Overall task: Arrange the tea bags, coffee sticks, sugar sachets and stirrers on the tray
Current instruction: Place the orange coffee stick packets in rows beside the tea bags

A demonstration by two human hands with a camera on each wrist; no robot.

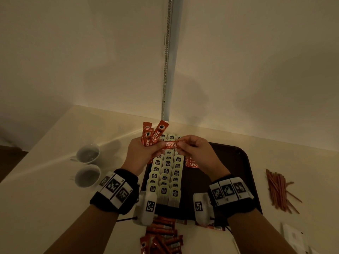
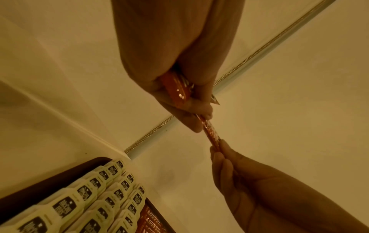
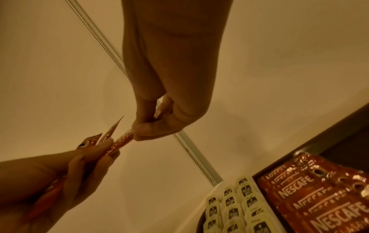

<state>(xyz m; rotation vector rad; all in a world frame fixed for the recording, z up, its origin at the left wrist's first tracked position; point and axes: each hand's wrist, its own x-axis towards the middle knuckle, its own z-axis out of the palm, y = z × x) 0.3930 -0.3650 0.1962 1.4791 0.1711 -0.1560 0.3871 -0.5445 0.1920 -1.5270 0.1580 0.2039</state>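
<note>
Both hands are raised above the dark tray [image 1: 244, 162]. My left hand [image 1: 145, 149] grips a small bunch of red coffee sticks [image 1: 152, 133] that fan upward. One more coffee stick [image 1: 171, 144] lies level between the hands; my right hand [image 1: 190, 146] pinches its right end, and the left fingers hold its left end. In the wrist views this stick [image 2: 211, 134] [image 3: 121, 141] spans the two hands. Three rows of pale tea bags [image 1: 167, 173] fill the tray's left part. A few coffee sticks [image 1: 192, 163] lie beside them on the tray.
Two white cups [image 1: 88, 165] stand on the table to the left. A heap of thin stirrers [image 1: 278, 189] lies right of the tray. Loose coffee sticks [image 1: 161, 235] are piled at the near edge, white sachets [image 1: 295, 237] at the lower right. The wall stands close behind.
</note>
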